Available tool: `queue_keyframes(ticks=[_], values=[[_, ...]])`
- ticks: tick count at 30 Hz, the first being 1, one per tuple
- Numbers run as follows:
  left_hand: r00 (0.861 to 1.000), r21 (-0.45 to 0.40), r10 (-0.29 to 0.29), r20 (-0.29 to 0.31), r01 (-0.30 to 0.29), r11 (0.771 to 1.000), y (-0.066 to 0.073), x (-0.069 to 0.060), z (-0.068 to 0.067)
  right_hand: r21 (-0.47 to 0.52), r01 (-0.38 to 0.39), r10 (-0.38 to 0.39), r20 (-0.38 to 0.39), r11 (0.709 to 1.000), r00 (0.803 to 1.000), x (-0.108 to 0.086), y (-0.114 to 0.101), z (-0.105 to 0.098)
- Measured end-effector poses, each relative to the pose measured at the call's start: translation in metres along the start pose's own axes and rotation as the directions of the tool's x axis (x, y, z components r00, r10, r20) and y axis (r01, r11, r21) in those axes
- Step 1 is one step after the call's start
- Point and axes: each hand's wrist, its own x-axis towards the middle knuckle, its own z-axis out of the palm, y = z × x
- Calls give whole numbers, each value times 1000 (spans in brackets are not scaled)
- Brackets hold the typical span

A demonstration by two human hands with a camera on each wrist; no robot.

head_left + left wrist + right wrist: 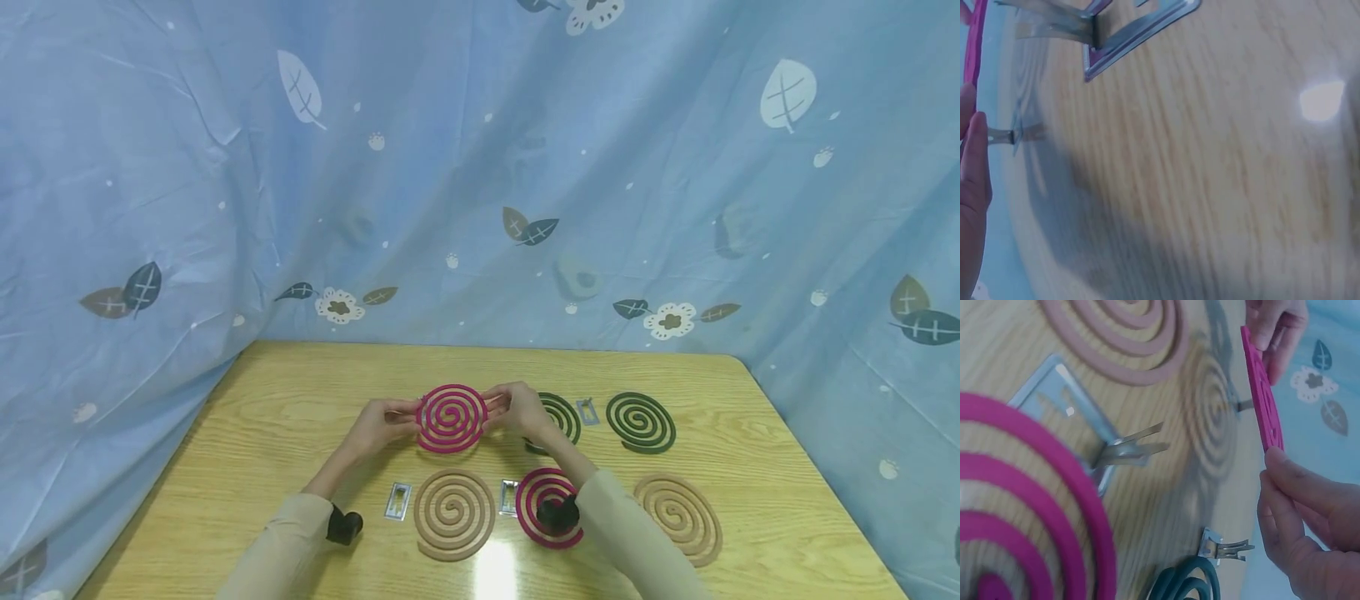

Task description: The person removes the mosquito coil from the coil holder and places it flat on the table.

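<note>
A magenta mosquito coil is held up off the table between both hands, its flat face toward the head camera. My left hand pinches its left edge, and my right hand pinches the right edge. Seen edge-on in the right wrist view, the coil stands roughly upright between the left fingers and the right hand. Only a strip of the coil and part of the left hand show in the left wrist view. A metal coil stand is partly hidden behind the coil.
On the wooden table lie two tan coils, another magenta coil and two dark green coils. Metal stands sit beside them, with raised prongs. A blue curtain hangs behind.
</note>
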Motion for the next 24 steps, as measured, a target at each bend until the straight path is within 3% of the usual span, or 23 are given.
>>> queue_keyframes(ticks=[8,17,24], values=[[999,3,8,31,-8,1000,-2,2,7,-78,-19,15,-42,997,999,-7,5,-1],[998,-21,29,55,-28,999,-1,2,14,-3,-75,75,-59,997,995,-10,14,2],[998,-34,31,61,-29,999,-6,7,17,-34,-86,83,-84,996,993,-7,21,7]])
